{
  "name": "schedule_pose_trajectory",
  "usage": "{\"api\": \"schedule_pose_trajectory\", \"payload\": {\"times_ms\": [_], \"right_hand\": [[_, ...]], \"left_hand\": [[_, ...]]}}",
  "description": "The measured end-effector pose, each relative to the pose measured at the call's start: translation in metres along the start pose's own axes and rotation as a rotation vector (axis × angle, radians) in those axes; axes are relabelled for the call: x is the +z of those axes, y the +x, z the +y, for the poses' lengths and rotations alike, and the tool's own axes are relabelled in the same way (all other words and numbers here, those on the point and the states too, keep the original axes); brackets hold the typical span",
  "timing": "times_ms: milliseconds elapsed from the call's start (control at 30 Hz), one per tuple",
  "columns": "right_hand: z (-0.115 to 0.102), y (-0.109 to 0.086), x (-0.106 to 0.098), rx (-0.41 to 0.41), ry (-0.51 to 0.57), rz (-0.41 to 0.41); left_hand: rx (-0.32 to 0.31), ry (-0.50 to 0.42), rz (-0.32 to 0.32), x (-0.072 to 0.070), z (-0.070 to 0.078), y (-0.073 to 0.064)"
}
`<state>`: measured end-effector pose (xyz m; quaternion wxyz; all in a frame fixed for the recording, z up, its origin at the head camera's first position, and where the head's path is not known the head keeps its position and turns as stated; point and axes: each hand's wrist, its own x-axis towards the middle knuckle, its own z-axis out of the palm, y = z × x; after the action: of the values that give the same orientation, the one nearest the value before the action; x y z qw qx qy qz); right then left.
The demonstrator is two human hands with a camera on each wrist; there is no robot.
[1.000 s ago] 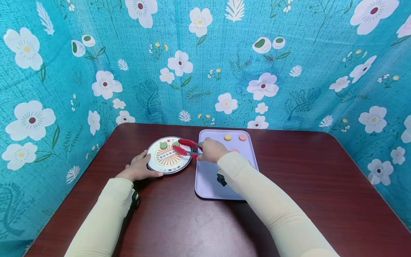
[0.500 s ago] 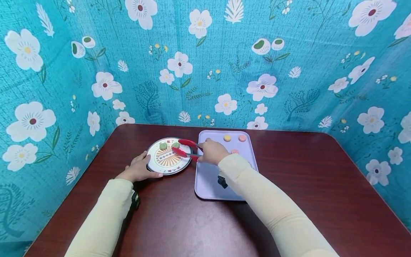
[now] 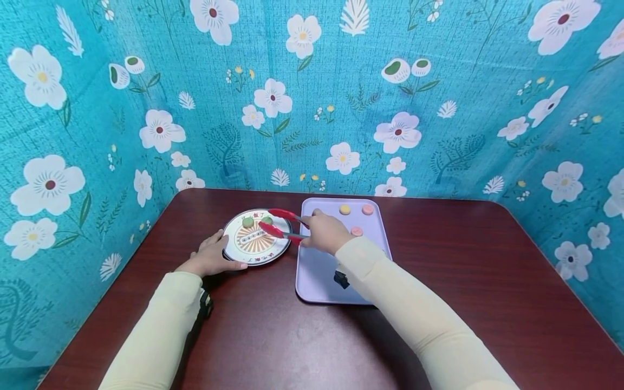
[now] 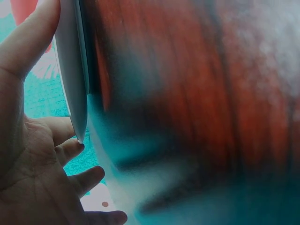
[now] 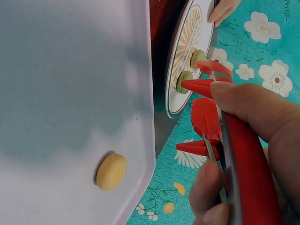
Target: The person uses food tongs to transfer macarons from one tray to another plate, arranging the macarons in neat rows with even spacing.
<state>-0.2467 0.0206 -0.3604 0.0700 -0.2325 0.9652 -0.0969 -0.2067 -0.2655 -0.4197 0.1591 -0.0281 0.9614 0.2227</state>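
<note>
My right hand grips red-tipped tongs, their arms apart with nothing between the tips. The tips hang over the right part of a round white plate. On the plate lie two green macarons, a left one and a right one, the right one beside the lower tip. My left hand rests at the plate's left edge, thumb and fingers spread along the rim. In the left wrist view, the thumb and fingertips touch the plate's edge, with the other fingers extended.
A lavender tray stands right of the plate, partly under my right forearm. On it are a yellow macaron and two pink macarons, one at the back and one nearer. Behind the dark wooden table hangs a floral cloth.
The tongs have shifted slightly left and their tips have spread a little. Both green macarons stay in place on the plate. My left hand has not moved.
</note>
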Motion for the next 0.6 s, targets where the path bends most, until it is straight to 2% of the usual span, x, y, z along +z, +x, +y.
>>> {"api": "schedule_pose_trajectory", "payload": {"times_ms": [600], "right_hand": [[0.011, -0.019, -0.006, -0.009, 0.027, 0.055]], "left_hand": [[0.010, -0.002, 0.010, 0.001, 0.000, -0.001]]}}
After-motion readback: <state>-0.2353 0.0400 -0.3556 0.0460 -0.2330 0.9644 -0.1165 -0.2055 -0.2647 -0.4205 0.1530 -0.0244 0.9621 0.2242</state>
